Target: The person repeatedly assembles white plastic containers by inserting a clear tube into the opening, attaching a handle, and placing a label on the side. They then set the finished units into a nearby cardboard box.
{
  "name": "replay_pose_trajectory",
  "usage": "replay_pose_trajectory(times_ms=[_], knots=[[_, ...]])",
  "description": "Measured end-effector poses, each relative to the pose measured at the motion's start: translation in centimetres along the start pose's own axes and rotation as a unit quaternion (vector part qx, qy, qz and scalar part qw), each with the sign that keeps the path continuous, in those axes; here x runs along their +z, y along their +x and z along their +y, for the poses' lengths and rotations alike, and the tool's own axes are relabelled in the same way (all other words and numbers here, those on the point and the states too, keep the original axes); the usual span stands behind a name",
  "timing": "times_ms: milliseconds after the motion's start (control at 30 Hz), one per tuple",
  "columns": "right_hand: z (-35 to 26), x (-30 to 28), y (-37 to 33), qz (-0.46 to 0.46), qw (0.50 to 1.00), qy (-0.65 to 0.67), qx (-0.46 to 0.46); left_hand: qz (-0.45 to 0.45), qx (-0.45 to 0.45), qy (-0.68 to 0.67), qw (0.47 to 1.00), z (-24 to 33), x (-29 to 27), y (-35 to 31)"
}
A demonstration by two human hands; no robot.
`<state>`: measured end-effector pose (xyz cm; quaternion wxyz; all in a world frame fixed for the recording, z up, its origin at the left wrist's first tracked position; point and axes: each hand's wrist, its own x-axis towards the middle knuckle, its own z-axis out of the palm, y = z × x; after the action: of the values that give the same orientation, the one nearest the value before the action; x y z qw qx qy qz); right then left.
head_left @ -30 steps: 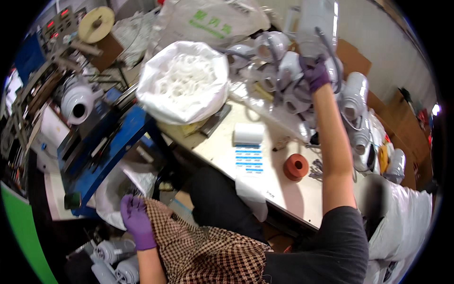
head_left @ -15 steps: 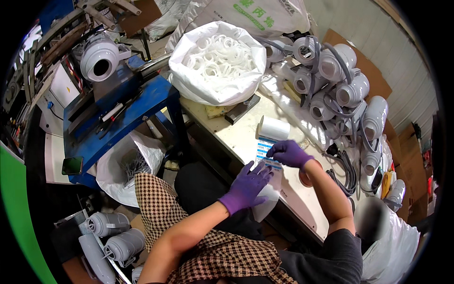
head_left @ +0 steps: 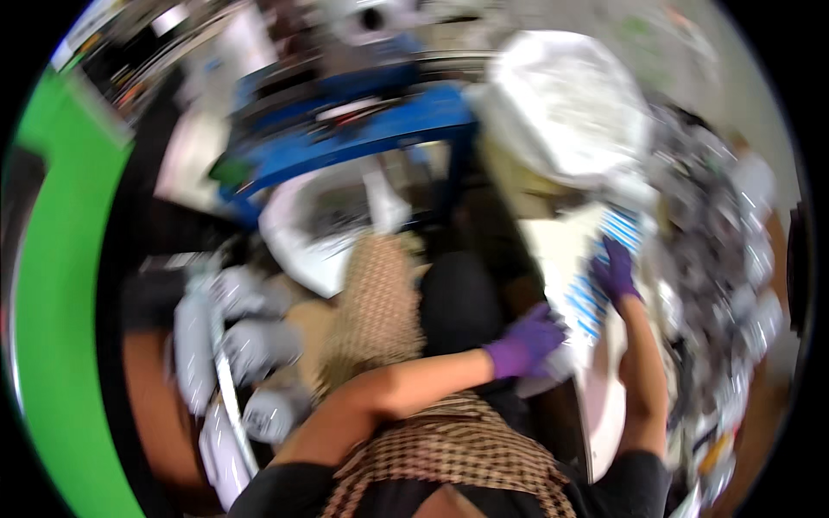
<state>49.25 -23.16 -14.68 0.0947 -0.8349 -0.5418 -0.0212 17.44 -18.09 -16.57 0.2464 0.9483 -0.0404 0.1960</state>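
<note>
The picture is smeared by motion. A strip of blue-and-white labels (head_left: 587, 302) lies along the pale worktable, running out from a white roll (head_left: 632, 192). My right hand (head_left: 615, 271), in a purple glove, rests on the strip near the roll, its fingers stretched out over the labels. Lower down, at the table's near edge, my left hand (head_left: 527, 344), gloved alike, is beside a loose white end of the strip (head_left: 553, 367). Blur hides whether its fingers grip that end.
Behind the roll stands a white sack (head_left: 570, 108) of white rings. Grey cylindrical housings (head_left: 717, 233) are heaped along the right. To the left are a blue bench (head_left: 363, 134), an open white bag (head_left: 302, 224) below it, and more grey housings (head_left: 259, 350) by my legs.
My view has swung left, so everything sits further right in the picture. More of the label strip shows between my hands, which are further apart, with my left hand nearer the table's edge.
</note>
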Motion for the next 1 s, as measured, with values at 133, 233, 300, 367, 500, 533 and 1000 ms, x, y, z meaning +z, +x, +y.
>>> replay_pose_trajectory(times_ms=[133,233,300,367,500,533,1000], knots=[[-0.7,4.8,-3.0,-0.010,0.993,-0.114,0.014,0.067,0.034,0.002,0.997,0.9,-2.8,-5.0],[-3.6,3.7,-6.3,-0.025,0.989,-0.145,0.033,0.200,0.013,-0.150,0.968,1.7,-12.8,-11.4],[-2.3,4.3,-6.1,-0.002,0.991,-0.131,-0.001,0.242,-0.131,-0.211,0.938,2.2,-20.0,-17.2],[-2.6,4.1,-5.9,0.008,0.990,-0.132,-0.038,0.325,-0.423,-0.200,0.822,-0.2,-20.9,-25.3],[0.3,3.9,-5.1,0.068,0.995,0.074,-0.022,0.596,-0.509,-0.084,0.615,-8.2,-24.2,-41.9],[1.2,4.1,-5.1,0.105,0.982,0.159,-0.006,0.531,-0.614,0.073,0.579,-9.9,-25.2,-44.7],[4.2,1.1,0.0,0.088,0.996,0.030,0.013,0.415,-0.661,0.144,0.608,-20.0,-23.9,-52.3]])
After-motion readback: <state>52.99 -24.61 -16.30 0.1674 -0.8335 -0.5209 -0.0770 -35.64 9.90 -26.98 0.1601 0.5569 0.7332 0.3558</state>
